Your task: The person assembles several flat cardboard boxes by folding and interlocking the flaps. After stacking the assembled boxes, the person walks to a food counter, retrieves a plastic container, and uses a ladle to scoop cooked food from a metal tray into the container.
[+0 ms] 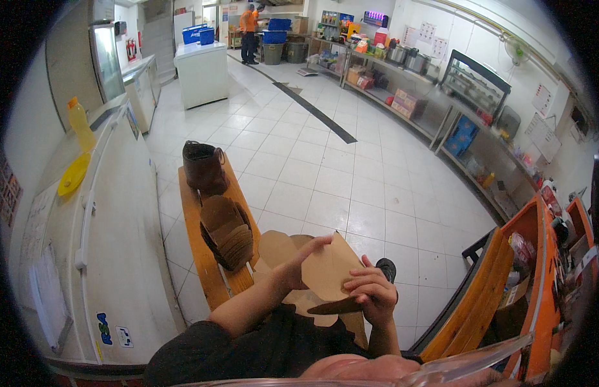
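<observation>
A bottle (82, 128) stands near what may be a plate (72, 175) (both yellow) atop a white chest freezer (124, 235).

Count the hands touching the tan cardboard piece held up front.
2: the left hand at the left side of the tan cardboard piece, the right hand at its right. Some fingers are hidden.

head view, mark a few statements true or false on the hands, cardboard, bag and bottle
1. The left hand and right hand hold the same cardboard piece. True.
2. The brown bag stands on the floor. False: it stands on the wooden bench.
3. A cardboard stack rests on that bench, nearer the person than the bag. True.
4. The yellow bottle stands on the bench. False: it stands on the white freezer.
5. The freezer is on the person's left. True.
</observation>
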Available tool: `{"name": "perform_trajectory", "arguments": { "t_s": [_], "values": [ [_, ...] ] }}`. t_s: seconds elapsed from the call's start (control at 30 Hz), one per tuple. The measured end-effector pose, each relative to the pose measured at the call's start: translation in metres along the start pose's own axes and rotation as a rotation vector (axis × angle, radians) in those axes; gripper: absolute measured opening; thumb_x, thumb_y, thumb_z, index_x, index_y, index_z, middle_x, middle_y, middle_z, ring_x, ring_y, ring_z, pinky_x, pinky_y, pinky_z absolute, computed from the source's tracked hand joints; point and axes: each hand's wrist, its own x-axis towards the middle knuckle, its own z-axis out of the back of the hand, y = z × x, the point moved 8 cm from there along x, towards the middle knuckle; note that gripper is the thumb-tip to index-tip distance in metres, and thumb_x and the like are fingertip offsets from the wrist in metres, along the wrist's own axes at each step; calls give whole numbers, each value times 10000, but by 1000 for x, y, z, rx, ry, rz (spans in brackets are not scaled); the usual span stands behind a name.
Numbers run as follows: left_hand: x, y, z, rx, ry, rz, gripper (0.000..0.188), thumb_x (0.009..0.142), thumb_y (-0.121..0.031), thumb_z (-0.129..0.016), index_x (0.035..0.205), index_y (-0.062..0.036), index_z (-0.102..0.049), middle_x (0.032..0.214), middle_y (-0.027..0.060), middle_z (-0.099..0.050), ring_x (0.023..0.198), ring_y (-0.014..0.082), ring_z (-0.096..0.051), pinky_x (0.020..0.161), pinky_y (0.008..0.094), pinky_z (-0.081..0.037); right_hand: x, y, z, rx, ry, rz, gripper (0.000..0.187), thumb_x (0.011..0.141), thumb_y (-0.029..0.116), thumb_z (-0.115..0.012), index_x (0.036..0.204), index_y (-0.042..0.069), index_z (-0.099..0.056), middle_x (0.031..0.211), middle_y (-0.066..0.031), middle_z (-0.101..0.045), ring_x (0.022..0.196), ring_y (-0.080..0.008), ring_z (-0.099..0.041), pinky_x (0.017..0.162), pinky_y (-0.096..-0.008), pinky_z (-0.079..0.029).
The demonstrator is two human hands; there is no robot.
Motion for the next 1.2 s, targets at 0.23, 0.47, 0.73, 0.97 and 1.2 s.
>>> {"name": "perform_trajectory", "arguments": {
  "t_s": [0.23, 0.47, 0.73, 0.97, 1.2],
  "values": [
    [-18, 1, -15, 449, -65, -19, 537, 847, -254, -635, 1256, 40, -447, 1191, 150, -545, 1095, 218, -527, 891, 337, -463, -8, -13, 21, -504, -20, -274, 247, 738, 179, -760, 772, 15, -578, 1172, -184, -495, 1120, -334, -498, 971, -458, -406],
    [-22, 8, -25, 754, -106, -5, 539, 890, -320, -624, 1298, -24, -434, 1206, 134, -551, 1119, 208, -513, 917, 358, -446, -15, -19, 29, -227, -177, -218, 207, 692, 123, -708, 804, -22, -613, 1148, -205, -551, 1090, -342, -525, 945, -429, -402],
    [-31, 1, -31, 588, -157, -11, 621, 837, -314, -695, 1312, -22, -422, 1245, 148, -536, 1176, 243, -492, 966, 371, -425, -8, -8, 28, 62, -75, -187, 215, 736, 90, -682, 641, 27, -500, 1243, -223, -481, 1244, -354, -433, 1030, -465, -339],
    [-37, -10, -36, 668, -231, 83, 692, 812, -352, -718, 1318, -2, -402, 1270, 165, -509, 1185, 268, -481, 969, 373, -421, -7, -2, 30, 25, -12, -252, 158, 736, 89, -692, 699, -8, -573, 1303, -263, -469, 1241, -387, -442, 1025, -463, -339],
    [-36, -6, -39, 626, -130, 43, 673, 797, -271, -747, 1317, -8, -410, 1267, 128, -521, 1179, 230, -483, 968, 362, -421, -9, -2, 24, -93, 24, -106, 308, 802, 103, -664, 582, 43, -457, 1305, -245, -452, 1274, -338, -415, 1010, -436, -374]
  ]
}}
